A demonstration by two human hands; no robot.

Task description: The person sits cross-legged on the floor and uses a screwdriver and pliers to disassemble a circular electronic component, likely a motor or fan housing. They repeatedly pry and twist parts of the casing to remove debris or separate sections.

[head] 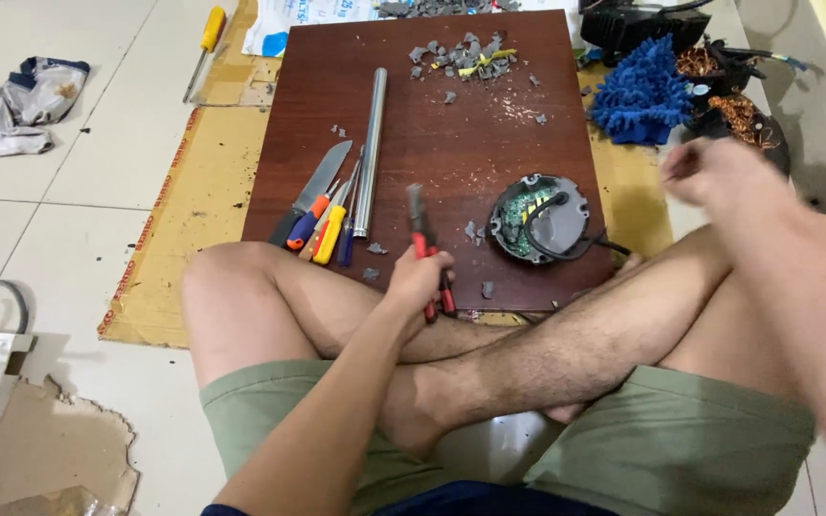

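Note:
I sit cross-legged on the floor before a dark brown wooden board [451,143]. My left hand [415,281] grips red-handled pliers [421,229], jaws pointing up over the board's near edge. My right hand [709,172] is raised and blurred at the right, fingers curled, and I see nothing in it. A round grey device with a green circuit board and a black cable [539,218] lies on the board between the hands, nearer the right one.
A knife [320,178], several screwdrivers [327,229] and a metal tube [371,148] lie on the board's left. Grey broken bits [463,55] litter its far end. A blue mop cloth [640,91] and copper coils [738,110] sit right; cardboard [174,220], a rag [21,103] and a yellow-handled screwdriver [205,48] left.

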